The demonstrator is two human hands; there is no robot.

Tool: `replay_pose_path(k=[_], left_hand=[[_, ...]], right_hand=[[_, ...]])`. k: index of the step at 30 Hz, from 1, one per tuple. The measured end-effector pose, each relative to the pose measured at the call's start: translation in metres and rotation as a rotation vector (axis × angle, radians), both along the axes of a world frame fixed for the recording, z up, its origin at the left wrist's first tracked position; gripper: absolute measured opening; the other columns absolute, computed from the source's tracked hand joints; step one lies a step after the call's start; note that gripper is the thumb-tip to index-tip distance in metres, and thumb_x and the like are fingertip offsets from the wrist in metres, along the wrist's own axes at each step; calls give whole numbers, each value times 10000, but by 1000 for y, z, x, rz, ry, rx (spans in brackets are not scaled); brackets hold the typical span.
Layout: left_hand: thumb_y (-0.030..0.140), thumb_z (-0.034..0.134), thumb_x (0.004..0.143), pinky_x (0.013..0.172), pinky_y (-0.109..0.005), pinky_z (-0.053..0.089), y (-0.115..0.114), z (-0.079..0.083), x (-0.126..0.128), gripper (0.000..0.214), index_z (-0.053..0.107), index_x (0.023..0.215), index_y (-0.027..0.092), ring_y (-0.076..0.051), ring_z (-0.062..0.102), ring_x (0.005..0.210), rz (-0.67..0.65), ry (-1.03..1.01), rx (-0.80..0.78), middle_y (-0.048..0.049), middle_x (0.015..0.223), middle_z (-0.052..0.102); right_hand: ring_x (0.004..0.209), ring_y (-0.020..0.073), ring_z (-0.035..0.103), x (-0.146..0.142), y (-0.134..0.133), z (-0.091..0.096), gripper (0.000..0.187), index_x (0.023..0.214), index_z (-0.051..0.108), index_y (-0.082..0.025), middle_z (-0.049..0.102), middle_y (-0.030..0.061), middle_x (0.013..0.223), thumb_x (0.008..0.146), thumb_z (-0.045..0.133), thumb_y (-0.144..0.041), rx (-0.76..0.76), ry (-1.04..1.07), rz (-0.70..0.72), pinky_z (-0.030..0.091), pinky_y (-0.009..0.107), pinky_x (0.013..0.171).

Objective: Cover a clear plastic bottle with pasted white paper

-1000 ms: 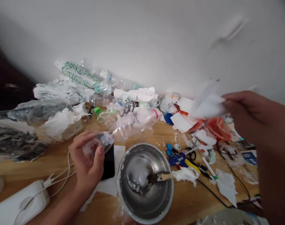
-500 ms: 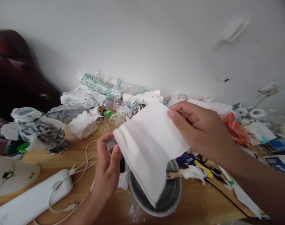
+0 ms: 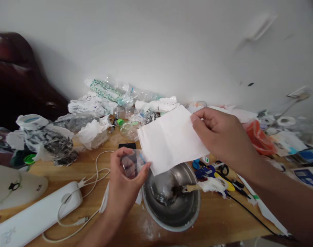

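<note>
My left hand is closed around the base of a clear plastic bottle, held low above the wooden table. My right hand pinches the right edge of a white paper tissue and holds it spread over the bottle, hiding most of it. Just below stands a metal bowl with a brush resting in white paste.
Crumpled bags, bottles and paper pile up along the wall. A white power strip with cable lies at the front left. Scissors, a blue and yellow tool, caps and paper scraps lie right of the bowl. A black phone lies behind the left hand.
My right hand brought the tissue from the far right to the bottle, and the tissue now lies flatter and higher. The left hand turned the bottle under it. The view shifted right.
</note>
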State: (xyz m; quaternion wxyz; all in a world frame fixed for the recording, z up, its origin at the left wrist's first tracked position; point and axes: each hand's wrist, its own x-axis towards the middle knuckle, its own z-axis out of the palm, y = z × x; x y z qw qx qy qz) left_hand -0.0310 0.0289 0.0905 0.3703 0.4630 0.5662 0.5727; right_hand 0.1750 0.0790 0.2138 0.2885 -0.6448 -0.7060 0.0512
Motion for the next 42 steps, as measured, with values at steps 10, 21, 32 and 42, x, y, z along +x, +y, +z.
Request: replay_pose_path(k=[10,21,32,42], left_hand=[[283,798,751,542,-170,468,0,-5,-2,416,492,1032,257,-48,489,601,-38,-52,30,38,981,551],[289,785,744,568,-182,478,0,-2,-3,411,485,1024,257,-64,527,653,-64,-68,-17,12,1046,573],[321,783,777,527,-156,473,-7,3,-7,396,489,1038,271,-44,508,624,-95,-40,-32,10,1070,556],[321,768,800,602,-182,524,-5,4,-7,390,484,1063,276,-59,563,673,-120,-17,-43,16,1051,562]], right_hand=[[443,113,412,12,2,-6,197,795,614,-224,516,-54,512,942,543,-334,91,-220,-31,321,266,512],[1134,357,623,4,-17,-20,379,1246,626,-66,657,227,1219,888,666,-182,749,-766,279,517,469,937],[1386,287,484,-5,-33,-33,265,1231,676,-192,578,55,1476,977,606,-169,660,-955,339,243,511,1201],[1507,290,327,-4,-30,-46,559,1529,392,-86,314,123,1643,1055,411,-383,438,-947,786,343,492,1215]])
